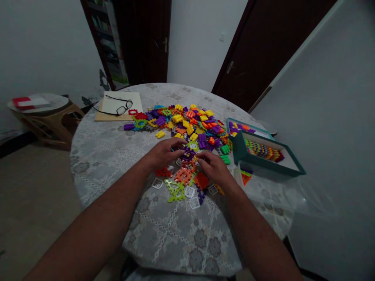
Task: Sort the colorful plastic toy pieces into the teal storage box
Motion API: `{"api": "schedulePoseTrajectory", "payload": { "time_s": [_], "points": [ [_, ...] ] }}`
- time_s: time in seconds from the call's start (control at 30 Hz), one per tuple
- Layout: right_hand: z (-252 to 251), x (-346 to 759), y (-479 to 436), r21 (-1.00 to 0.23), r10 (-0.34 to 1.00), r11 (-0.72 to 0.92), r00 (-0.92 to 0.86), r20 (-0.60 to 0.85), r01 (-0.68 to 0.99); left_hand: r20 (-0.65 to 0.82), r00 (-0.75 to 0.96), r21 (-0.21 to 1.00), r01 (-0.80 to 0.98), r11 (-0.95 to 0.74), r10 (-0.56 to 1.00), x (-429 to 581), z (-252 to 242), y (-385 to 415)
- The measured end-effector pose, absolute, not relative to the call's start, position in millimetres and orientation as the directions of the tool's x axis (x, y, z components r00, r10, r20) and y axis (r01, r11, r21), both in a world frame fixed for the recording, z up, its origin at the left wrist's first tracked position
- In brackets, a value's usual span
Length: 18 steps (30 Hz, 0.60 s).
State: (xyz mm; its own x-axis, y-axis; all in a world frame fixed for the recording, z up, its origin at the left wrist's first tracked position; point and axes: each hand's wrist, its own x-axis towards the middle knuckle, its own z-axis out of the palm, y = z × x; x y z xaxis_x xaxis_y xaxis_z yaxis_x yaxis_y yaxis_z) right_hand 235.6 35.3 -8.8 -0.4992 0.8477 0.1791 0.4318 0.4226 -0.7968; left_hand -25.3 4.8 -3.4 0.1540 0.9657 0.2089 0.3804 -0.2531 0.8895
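In the middle of the table, my left hand (167,151) has its thumb and fingers closed on a purple toothed building piece (188,154). My right hand (215,167) is curled just to the right of it, fingertips pinched near a small yellow-orange bit; what lies between them is hidden. Below the hands are flat plastic pieces: an orange lattice square (183,176), a solid red-orange square (202,180), lime green pieces (175,191) and several white window pieces (194,203). A lime piece (193,146) lies just beyond the purple one.
A heap of mixed building pieces (175,119) spreads beyond my hands. Glasses (121,110) rest on a paper pad (134,100) at the far left. On the right stand a green box (240,150) with rows of pieces and its lid (258,130), beside a clear plastic bag (281,195).
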Motion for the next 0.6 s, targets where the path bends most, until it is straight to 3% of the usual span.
{"api": "schedulePoseTrajectory", "payload": {
  "time_s": [0.13,0.23,0.43,0.6],
  "points": [
    [-7.1,236.1,32.3,-0.503,0.850,0.496,-0.516,0.111,0.708,0.235,0.033,0.878,0.422,-0.226,0.972,-29.3,0.1,6.5],
    [-7.0,229.4,28.2,-0.383,0.873,0.458,-0.487,0.025,0.802,0.219,0.014,0.889,0.409,-0.206,0.976,-28.0,0.1,6.9],
    [-10.2,216.7,20.3,-0.355,0.893,0.423,-0.449,0.008,0.834,0.211,0.086,0.872,0.434,-0.228,0.974,-26.0,-0.3,6.4],
    [-10.9,217.5,22.5,-0.526,0.923,0.361,-0.375,0.086,0.770,0.175,0.132,0.893,0.396,-0.214,0.976,-25.9,8.1,3.1]
  ]
}}
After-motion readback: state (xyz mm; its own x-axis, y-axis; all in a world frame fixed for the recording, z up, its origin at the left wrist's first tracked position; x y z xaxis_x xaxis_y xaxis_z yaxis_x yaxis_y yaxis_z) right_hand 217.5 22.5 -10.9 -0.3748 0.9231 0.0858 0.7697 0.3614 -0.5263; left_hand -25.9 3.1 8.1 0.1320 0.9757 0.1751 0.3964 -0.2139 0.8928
